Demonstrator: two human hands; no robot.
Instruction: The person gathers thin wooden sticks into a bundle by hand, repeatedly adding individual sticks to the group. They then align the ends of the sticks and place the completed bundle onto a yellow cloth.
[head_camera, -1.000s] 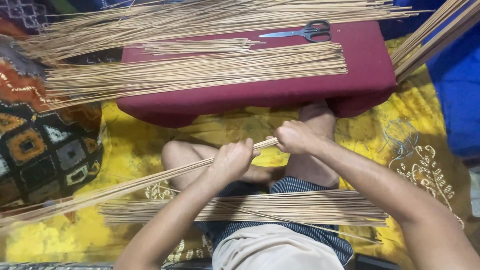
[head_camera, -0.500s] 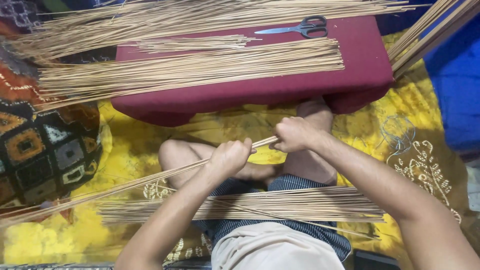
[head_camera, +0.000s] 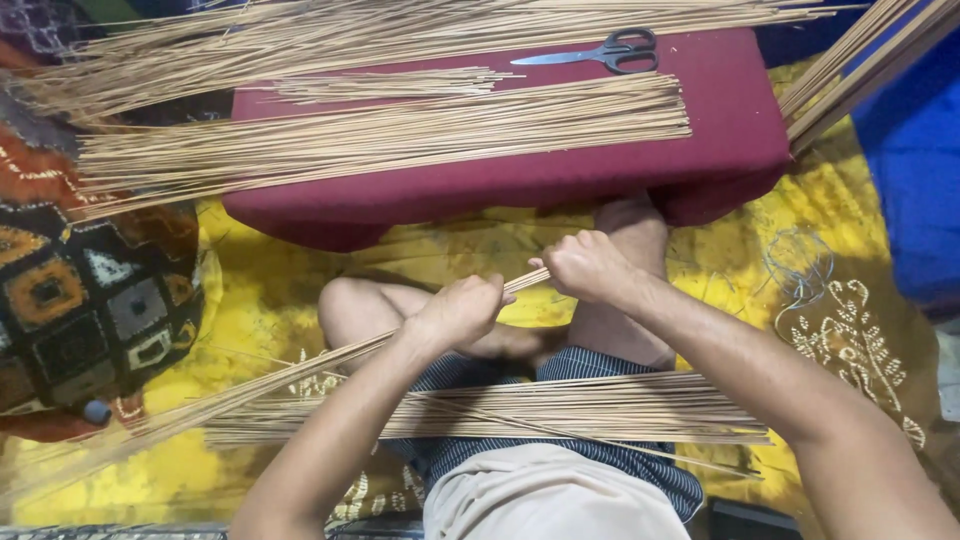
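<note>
Hands unmoved: both (head_camera: 462, 310) (head_camera: 588, 265) grip one bundle (head_camera: 240, 395).

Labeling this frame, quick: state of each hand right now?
Left hand: closed around the bundle of thin sticks.
Right hand: closed on the same bundle's end.

Maroon cushion (head_camera: 720, 150), yellow patterned cloth (head_camera: 730, 250), tan sticks (head_camera: 400, 135), striped shorts (head_camera: 600, 365)

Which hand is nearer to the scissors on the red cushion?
Right. The right hand sits almost straight below the scissors; the left hand is lower and further left. Both grip the stick bundle.
</note>
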